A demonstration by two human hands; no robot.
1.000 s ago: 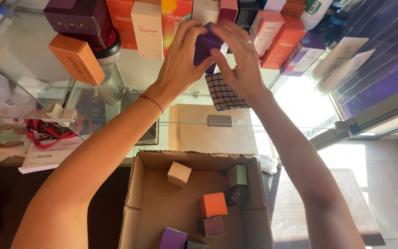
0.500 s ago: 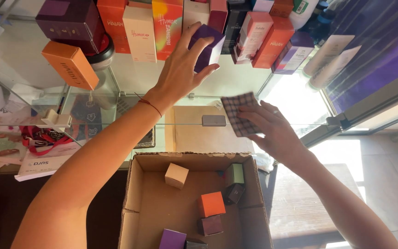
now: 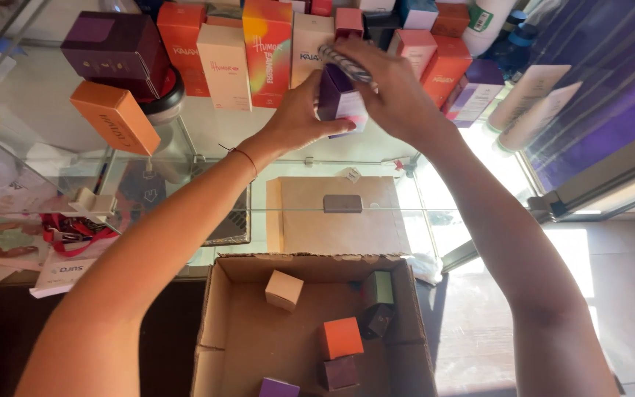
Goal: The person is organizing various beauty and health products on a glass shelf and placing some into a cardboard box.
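Setting: glass shelf (image 3: 53, 88) seen from above, crowded with upright cartons, with sunlit floor at 3 o'clock.
Purple box: a tall purple box (image 3: 339, 99) stands on the shelf near 12 o'clock, among the row of cartons; its lower face fades to pale pink.
Left hand: the left hand (image 3: 299, 117) comes in from 7 o'clock, fingers curled and pressed against the purple box's left side, thumb toward its base.
Right hand: the right hand (image 3: 395, 92) comes in from 4 o'clock and covers the box's right side and top; between its fingers it pinches a small checked box (image 3: 345, 63), seen edge on, just above the purple one.
Hidden: the right side of the purple box lies behind the right hand, and the fingertips there cannot be made out.
Neighbours: a cream carton (image 3: 223, 66) and an orange-and-yellow carton (image 3: 267, 51) stand at 10 o'clock of the hands; an orange box (image 3: 115, 116) lies tilted further toward 9 o'clock beside a dark purple box (image 3: 115, 51).
Below: an open cardboard box (image 3: 218, 323) at 6 o'clock holds small cubes, one beige (image 3: 284, 290), one orange (image 3: 342, 337); its lower end is cut off by the frame.
Far edge: pale tubes (image 3: 531, 95) at 2 o'clock.
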